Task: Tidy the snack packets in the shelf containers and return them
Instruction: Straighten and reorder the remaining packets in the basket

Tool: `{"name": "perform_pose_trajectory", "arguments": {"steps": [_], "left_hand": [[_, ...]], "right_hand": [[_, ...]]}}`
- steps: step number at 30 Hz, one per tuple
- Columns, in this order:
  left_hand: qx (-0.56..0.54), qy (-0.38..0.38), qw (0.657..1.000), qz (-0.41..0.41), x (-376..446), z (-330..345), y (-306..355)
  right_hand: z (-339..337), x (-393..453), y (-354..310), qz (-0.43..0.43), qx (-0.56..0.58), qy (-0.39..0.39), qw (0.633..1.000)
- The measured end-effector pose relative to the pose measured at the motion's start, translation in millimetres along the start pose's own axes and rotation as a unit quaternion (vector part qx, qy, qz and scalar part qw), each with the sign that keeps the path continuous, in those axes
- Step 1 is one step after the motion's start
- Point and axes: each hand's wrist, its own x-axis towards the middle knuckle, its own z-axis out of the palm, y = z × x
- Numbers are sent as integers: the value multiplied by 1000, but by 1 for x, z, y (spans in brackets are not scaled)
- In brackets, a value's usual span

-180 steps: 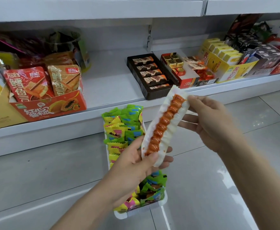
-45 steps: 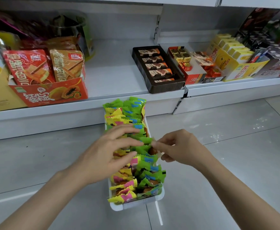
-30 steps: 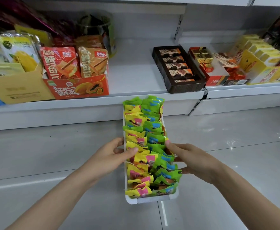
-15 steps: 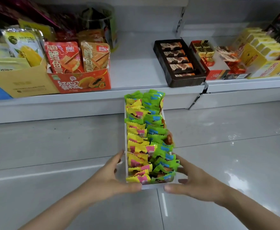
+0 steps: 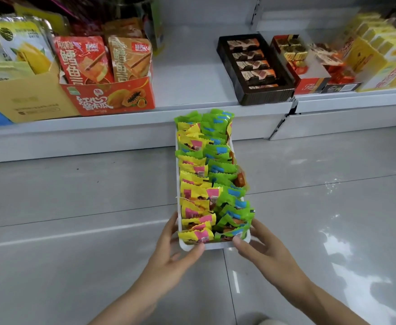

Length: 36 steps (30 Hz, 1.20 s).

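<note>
Right now, from my head camera, the white tray [image 5: 217, 246] of snack packets [image 5: 212, 179] sits on the floor with its long axis running straight away from me toward the shelf [image 5: 192, 109], its far end just under the shelf's front lip. My left hand [image 5: 168, 259] grips the tray's near left corner, thumb against the front wall and fingers along the side. My right hand [image 5: 265, 250] holds the near right corner the same way, thumb on the front rim, fingers spread down the right wall. Both hands are equally close, one on each side.

Taking the shelf as landmark, the bare stretch on it directly beyond the tray lies between the red papaya box [image 5: 112, 99] on its left part and the dark chocolate tray [image 5: 254, 69] on its right. I judge the next move is a lift and a push straight forward into that gap.

Count: one tray, two rows of packets, yellow-pink on the left and green-blue on the right; individual packets overlap too much to count.
</note>
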Motion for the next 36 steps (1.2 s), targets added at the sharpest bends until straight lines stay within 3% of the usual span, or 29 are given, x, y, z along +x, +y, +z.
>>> {"name": "perform_pose_trajectory", "arguments": {"steps": [5, 9, 13, 18, 22, 24, 26, 29, 32, 35, 36], "left_hand": [[-93, -45, 993, -59, -4, 17, 3], [-125, -19, 989, -74, 0, 28, -1], [-82, -3, 995, -59, 3, 33, -4], [2, -72, 997, -30, -2, -9, 11], [19, 87, 995, 40, 40, -60, 45], [43, 115, 988, 93, 63, -70, 74], [136, 107, 972, 161, 80, -67, 102], [338, 58, 901, 266, 107, -52, 135], [442, 27, 861, 251, 129, -32, 158], [552, 68, 798, 233, 141, -21, 165], [551, 82, 799, 226, 141, -20, 164]], "right_hand": [[13, -5, 4, 97, 94, -50, 990], [28, -7, 13, 159, 193, -11, 968], [41, -6, 10, 158, 201, 13, 967], [49, -7, 4, 149, 198, 46, 968], [41, -6, 2, 152, 200, 45, 967], [32, -5, 2, 148, 197, 37, 968], [20, -4, 0, 136, 200, 22, 970], [-7, 0, -4, 113, 184, -11, 976], [-38, 9, -11, 131, 165, -35, 977], [-69, 19, -24, 136, 114, -28, 984], [-80, 24, -29, 135, 96, -11, 986]]}}
